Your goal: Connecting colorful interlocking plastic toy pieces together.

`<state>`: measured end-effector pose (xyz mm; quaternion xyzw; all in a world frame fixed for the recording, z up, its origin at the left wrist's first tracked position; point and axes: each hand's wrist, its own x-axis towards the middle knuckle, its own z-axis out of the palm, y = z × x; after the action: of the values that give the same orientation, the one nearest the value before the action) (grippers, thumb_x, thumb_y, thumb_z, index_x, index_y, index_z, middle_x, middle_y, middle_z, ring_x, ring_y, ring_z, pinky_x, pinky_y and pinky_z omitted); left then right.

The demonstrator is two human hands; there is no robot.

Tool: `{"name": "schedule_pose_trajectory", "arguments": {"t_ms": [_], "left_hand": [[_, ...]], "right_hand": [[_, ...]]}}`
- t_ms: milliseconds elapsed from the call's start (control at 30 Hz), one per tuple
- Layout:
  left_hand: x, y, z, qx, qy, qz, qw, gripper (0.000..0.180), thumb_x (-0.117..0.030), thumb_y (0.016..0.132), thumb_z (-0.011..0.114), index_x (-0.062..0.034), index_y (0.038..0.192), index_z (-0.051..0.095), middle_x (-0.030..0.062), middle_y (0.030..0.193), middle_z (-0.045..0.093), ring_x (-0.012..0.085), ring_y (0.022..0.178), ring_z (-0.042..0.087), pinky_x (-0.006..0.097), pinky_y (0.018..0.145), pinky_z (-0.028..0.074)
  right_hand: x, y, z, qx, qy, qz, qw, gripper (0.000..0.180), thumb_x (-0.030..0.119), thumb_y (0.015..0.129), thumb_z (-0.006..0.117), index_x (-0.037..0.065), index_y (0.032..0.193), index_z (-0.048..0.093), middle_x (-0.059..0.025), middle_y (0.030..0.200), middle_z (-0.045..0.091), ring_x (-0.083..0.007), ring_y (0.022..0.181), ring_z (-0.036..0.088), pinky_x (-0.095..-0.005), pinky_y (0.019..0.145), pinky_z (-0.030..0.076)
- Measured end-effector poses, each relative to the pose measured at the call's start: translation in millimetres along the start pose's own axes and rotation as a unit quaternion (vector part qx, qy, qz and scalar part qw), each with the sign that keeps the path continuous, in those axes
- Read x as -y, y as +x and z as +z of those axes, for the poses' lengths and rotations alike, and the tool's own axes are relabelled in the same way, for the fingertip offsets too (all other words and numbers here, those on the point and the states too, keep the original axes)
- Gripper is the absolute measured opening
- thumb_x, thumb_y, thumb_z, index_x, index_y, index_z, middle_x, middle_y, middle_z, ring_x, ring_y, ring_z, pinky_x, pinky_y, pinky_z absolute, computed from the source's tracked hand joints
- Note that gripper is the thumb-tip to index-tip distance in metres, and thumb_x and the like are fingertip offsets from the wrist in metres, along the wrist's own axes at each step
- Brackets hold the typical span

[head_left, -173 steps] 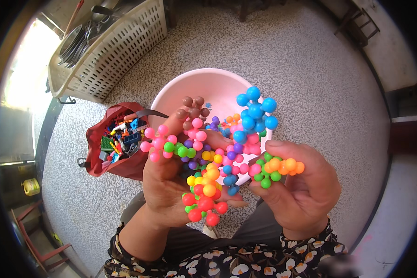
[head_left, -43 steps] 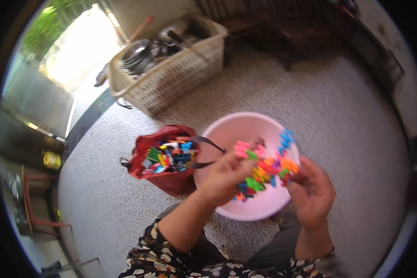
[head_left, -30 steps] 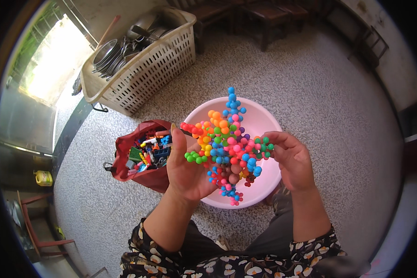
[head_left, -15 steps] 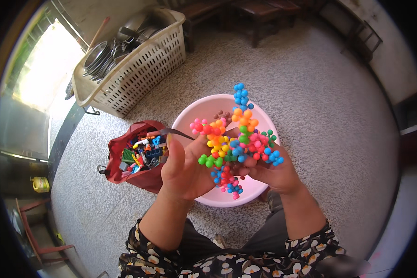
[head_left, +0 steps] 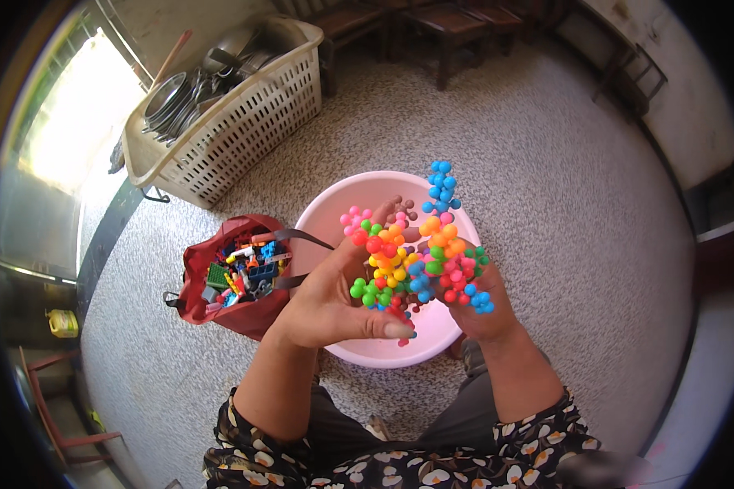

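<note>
Both hands are up over the pink basin (head_left: 465, 342), holding one multicoloured cluster of knobbed ball pieces (head_left: 416, 257) between them.

Left hand (head_left: 326, 306): palm turned up and right, fingers cupped under the left and near side of the cluster, thumb lying flat along the near edge. It is grasping the cluster, not just touching.

Right hand (head_left: 485, 306): mostly hidden behind the cluster, only the back of the hand and the wrist show. It is wrapped on the right side of the cluster; the exact finger placement I cannot tell.

Cluster: red, orange, yellow, green, blue, pink and brown balls joined in bunches. A blue branch (head_left: 442, 183) sticks out on the far side, a pink bit at the far left, another blue bit at the near right. It is held above the basin, not resting in it.

Basin: round, sits on the speckled floor (head_left: 579, 187) just beyond the person's knees.

Left of the basin, touching its rim: an open red bag (head_left: 200, 265) full of small mixed-colour building bricks (head_left: 245, 269).

Far left: a cream plastic lattice basket (head_left: 245, 122) with metal pots and utensils (head_left: 179, 90) inside, well apart from the hands.

Far side: dark wooden furniture legs (head_left: 440, 49).
</note>
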<state>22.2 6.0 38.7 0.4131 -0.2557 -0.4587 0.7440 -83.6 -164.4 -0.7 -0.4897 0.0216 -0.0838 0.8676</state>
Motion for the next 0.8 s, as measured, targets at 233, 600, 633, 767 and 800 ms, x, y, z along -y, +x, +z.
{"name": "schedule_pose_trajectory", "arguments": {"t_ms": [233,600,633,767,800], "left_hand": [[9.0,6.1,-4.1,-0.075,0.061,0.079,0.992,0.054,0.006,0.072,0.069,0.0015,0.12,0.045,0.009,0.109,0.057,0.0158,0.1,0.056,0.03,0.086,0.047],[16.6,2.0,-18.3,-0.124,0.103,0.138,0.977,0.035,0.001,0.079,0.062,0.0014,0.113,0.053,0.0041,0.104,0.055,0.0117,0.095,0.055,0.028,0.085,0.045],[14.3,1.1,-17.9,-0.125,0.104,0.138,0.977,0.035,0.001,0.079,0.062,0.0014,0.113,0.053,0.0041,0.104,0.055,0.0117,0.095,0.055,0.028,0.085,0.045],[11.4,-7.5,-21.3,-0.074,-0.012,0.158,0.985,0.037,0.002,0.079,0.061,0.0019,0.115,0.052,0.0077,0.109,0.056,0.0128,0.098,0.055,0.027,0.086,0.045],[11.3,-9.2,-22.2,-0.05,-0.066,0.178,0.981,0.038,0.003,0.078,0.06,0.0022,0.115,0.051,0.0087,0.11,0.057,0.013,0.1,0.055,0.027,0.086,0.045]], "right_hand": [[-1.8,7.1,4.6,-0.027,-0.012,-0.014,0.999,0.036,-0.001,0.08,0.061,0.0,0.113,0.047,-0.01,0.106,0.058,-0.0164,0.096,0.057,-0.0312,0.083,0.048],[-12.8,1.6,35.5,-0.036,-0.137,-0.099,0.985,0.04,-0.004,0.078,0.063,-0.003,0.112,0.043,-0.0131,0.106,0.055,-0.019,0.095,0.058,-0.033,0.083,0.051],[-11.3,0.9,36.7,-0.022,-0.153,-0.108,0.982,0.041,-0.003,0.078,0.064,-0.004,0.112,0.043,-0.013,0.106,0.055,-0.0189,0.094,0.058,-0.0323,0.082,0.051],[-13.6,-5.2,36.5,0.004,-0.21,-0.111,0.971,0.042,-0.001,0.077,0.066,-0.004,0.113,0.044,-0.0132,0.106,0.055,-0.0178,0.091,0.059,-0.0302,0.08,0.05],[-11.6,-4.6,40.6,0.012,-0.223,-0.119,0.968,0.044,0.0,0.076,0.067,-0.004,0.114,0.045,-0.0126,0.105,0.056,-0.0169,0.09,0.059,-0.0293,0.078,0.05]]}}
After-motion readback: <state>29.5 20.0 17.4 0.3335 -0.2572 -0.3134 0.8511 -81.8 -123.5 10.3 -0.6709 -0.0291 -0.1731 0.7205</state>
